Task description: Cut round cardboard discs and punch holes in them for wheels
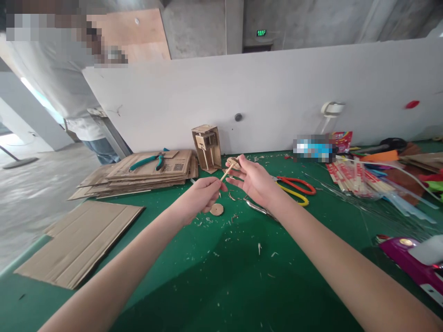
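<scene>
My left hand point(204, 191) is closed in a pinch around a thin wooden stick point(227, 172), which points up and to the right. At the stick's far end is a small round cardboard piece point(234, 161). My right hand point(252, 177) holds that piece between thumb and forefinger, its other fingers loosely spread. Below both hands a flat cardboard disc point(217, 210) lies on the green tabletop point(194, 276). Behind them stands an upright cardboard model point(207, 146) with wooden sticks in it.
Pliers point(147, 162) lie on stacked cardboard point(114, 177) at left, with a loose sheet point(86, 240) nearer. Scissors point(297, 186) and a metal tool point(259, 208) lie right. Wrapped sticks point(356, 177) and a purple device point(408, 263) are farther right. A person point(62, 83) stands behind a white partition point(277, 92).
</scene>
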The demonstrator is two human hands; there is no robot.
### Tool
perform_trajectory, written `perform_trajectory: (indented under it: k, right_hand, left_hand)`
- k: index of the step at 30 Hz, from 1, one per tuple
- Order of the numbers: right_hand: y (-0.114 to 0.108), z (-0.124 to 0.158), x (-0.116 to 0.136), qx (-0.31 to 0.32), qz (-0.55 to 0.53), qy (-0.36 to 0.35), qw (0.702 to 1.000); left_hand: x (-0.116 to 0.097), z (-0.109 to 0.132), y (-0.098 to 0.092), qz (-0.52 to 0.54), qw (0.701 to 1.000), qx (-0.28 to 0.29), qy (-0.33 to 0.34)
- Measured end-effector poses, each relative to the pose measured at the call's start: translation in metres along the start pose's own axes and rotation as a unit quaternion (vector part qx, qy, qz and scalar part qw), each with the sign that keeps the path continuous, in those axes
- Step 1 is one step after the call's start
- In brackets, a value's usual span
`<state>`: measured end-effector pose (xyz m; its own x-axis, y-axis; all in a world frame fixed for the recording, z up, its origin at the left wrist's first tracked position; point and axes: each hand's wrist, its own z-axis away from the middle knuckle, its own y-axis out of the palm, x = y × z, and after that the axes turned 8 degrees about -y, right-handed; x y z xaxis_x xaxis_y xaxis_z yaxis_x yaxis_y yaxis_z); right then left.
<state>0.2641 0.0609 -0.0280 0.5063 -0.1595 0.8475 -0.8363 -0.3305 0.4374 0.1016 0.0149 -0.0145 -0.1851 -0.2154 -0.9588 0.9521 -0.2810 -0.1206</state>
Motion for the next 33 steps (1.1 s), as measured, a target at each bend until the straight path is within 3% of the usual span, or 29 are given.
perform_trajectory:
  k: [5, 9, 11, 13, 16, 18, 20, 22, 25, 27, 29, 33]
  right_hand:
    - [-0.001, 0.001, -0.003, 0.017, -0.025, 0.010, 0.999]
    - [0.004, 0.003, 0.000, 0.010, 0.052, -0.026, 0.998]
    - [0.007, 0.003, 0.000, -0.019, 0.084, -0.045, 0.995]
    - [0.007, 0.000, 0.000, -0.052, 0.110, -0.049, 0.991]
    - [-0.006, -0.009, 0.006, -0.138, 0.116, -0.063, 0.982]
    - [-0.019, -0.015, 0.016, -0.214, 0.084, -0.083, 0.970]
    - [-0.031, -0.019, 0.026, -0.240, 0.055, -0.076, 0.966]
    - [-0.036, -0.019, 0.032, -0.210, 0.061, -0.042, 0.975]
    - [-0.032, -0.014, 0.030, -0.097, 0.091, 0.041, 0.990]
    - [-0.025, -0.010, 0.023, -0.041, 0.097, 0.089, 0.991]
    - [-0.018, -0.006, 0.016, -0.023, 0.091, 0.117, 0.989]
    - [-0.006, 0.002, 0.005, 0.010, 0.070, 0.154, 0.986]
  left_hand:
    - [-0.001, 0.000, -0.008, 0.102, 0.987, 0.112, -0.061]
    - [-0.001, -0.001, -0.011, 0.106, 0.982, 0.141, -0.073]
    - [-0.002, 0.001, -0.009, 0.062, 0.989, 0.119, -0.064]
    - [-0.004, 0.003, -0.007, -0.046, 0.998, 0.044, -0.016]
    - [-0.008, 0.007, -0.008, -0.254, 0.957, -0.089, 0.106]
    - [-0.010, 0.009, -0.016, -0.344, 0.923, -0.098, 0.143]
    - [-0.010, 0.008, -0.029, -0.398, 0.907, -0.058, 0.127]
    - [-0.005, 0.005, -0.045, -0.438, 0.891, -0.050, 0.104]
    - [0.008, -0.004, -0.064, -0.510, 0.858, -0.037, 0.049]
    - [0.016, -0.009, -0.066, -0.506, 0.861, -0.030, 0.025]
    - [0.020, -0.012, -0.058, -0.482, 0.870, -0.069, 0.073]
    - [0.016, -0.010, -0.024, -0.383, 0.886, -0.117, 0.232]
